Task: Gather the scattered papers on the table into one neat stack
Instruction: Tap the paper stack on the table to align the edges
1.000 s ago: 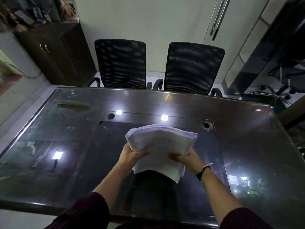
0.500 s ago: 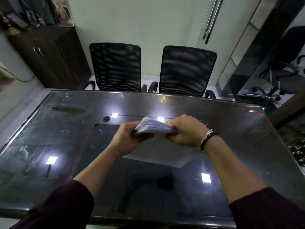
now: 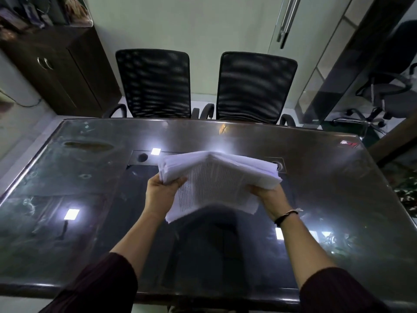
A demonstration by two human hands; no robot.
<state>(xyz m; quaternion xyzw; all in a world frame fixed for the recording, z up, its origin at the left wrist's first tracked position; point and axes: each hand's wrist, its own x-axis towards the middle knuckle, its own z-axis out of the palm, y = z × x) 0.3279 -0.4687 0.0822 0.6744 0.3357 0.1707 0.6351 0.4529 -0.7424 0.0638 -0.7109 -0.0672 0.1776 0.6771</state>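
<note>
A: Where are the papers?

B: All in one thick bundle, lifted clear above the glass-topped table and held between the two hands. The bundle bends into a ridge at its far side, with printed text showing on the sheet that faces the person.

A: What is the left hand doing?

B: It grips the bundle's left corner. The thumb lies over the top sheets and the fingers curl underneath, so the paper edge fans out just above the knuckles.

A: And the right hand?

B: It holds the right edge from below. Most of its fingers are hidden under the sheets, but the paper rests in its grasp, and the thumb side presses against the stack. A dark wristband sits just behind it on the wrist.

A: Is the bundle squared up?

B: No. The near edges are uneven; a few sheets droop lower between the hands, toward the person, and that lower part is blurred.

A: What lies beyond the hands?

B: Two black mesh chairs stand past the table's far edge. A dark wooden cabinet is far off to the left of the left hand. Both sleeves are dark.
</note>
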